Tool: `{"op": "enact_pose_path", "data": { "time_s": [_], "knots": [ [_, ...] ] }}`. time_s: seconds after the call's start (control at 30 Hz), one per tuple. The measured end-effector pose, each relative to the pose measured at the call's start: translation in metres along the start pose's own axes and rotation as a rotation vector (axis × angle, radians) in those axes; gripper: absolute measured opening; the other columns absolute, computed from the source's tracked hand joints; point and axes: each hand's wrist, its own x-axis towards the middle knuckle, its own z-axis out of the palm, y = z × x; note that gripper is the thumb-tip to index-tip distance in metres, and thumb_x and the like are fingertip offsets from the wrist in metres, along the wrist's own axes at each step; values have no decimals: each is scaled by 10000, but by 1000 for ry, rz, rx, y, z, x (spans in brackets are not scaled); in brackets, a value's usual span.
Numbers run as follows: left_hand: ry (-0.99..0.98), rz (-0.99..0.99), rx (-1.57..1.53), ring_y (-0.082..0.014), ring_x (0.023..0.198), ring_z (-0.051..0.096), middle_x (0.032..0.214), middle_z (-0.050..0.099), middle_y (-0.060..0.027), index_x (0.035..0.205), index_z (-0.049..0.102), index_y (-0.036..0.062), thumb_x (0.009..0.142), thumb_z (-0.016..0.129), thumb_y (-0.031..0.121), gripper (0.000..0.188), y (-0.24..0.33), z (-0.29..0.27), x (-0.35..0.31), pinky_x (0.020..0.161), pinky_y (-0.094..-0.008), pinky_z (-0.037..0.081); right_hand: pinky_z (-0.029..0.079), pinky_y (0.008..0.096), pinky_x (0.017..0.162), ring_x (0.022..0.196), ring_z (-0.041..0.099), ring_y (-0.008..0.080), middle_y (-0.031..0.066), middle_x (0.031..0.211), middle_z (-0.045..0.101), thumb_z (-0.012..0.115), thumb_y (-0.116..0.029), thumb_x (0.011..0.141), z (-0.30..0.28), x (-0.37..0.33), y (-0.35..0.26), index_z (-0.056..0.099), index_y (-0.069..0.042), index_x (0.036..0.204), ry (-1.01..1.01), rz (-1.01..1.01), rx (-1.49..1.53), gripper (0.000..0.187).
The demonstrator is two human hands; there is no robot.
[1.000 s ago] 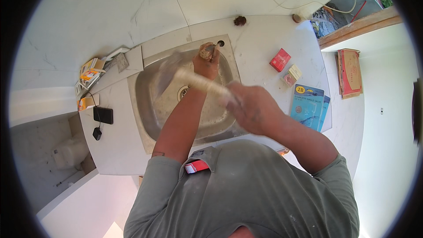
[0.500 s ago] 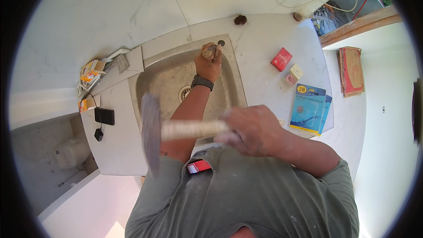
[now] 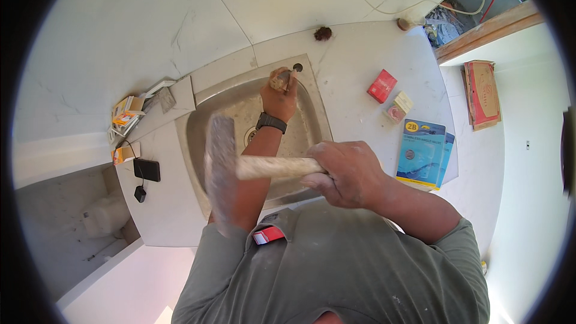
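The right grip (image 3: 350, 174) clasps the hammer (image 3: 255, 167), left of the frame's centre; the left grip (image 3: 279, 102) grasps a stained piece (image 3: 279, 80) near the sink hole (image 3: 297, 68), upper centre; best is holding this piece steady

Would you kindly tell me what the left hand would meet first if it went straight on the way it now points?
The left hand would probably meet the sink's back rim first, near the dark round hole, though its height is hard to judge.
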Motion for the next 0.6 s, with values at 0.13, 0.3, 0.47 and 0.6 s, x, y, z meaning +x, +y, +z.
{"op": "enact_pose_path", "data": {
  "time_s": [0.13, 0.3, 0.47, 0.6],
  "knots": [
    [25, 134, 141, -89, 823, 674, 929, 724, -58, 1150, 643, -3, 956, 718, 112, 238, -5, 5, 7, 731, -249, 545, 510, 535, 725, 798, 662, 440, 210, 786, 667, 553, -414, 1017, -13, 25, 24, 585, -43, 1012, -106, 551, -105, 372],
    [3, 47, -106, -112, 720, 652, 887, 714, -46, 1150, 639, 7, 968, 706, 137, 233, 1, 6, 5, 687, -253, 539, 517, 517, 695, 794, 675, 406, 185, 795, 680, 566, -434, 1006, -22, 24, -5, 587, -50, 1005, -127, 516, -58, 385],
    [34, -76, -64, -96, 754, 655, 903, 721, -51, 1149, 638, -2, 951, 732, 151, 267, 7, 7, 2, 687, -243, 532, 514, 504, 635, 745, 668, 411, 212, 751, 664, 562, -440, 1016, -30, 34, -10, 585, -23, 988, -26, 208, -36, 418],
    [-27, 109, 136, -82, 869, 625, 987, 677, -83, 1101, 635, 3, 963, 696, 102, 180, 4, 9, 4, 767, -226, 514, 516, 514, 664, 745, 658, 431, 233, 717, 649, 568, -429, 1017, -28, 43, 12, 595, -20, 989, -105, 650, -17, 411]
  ]
}}
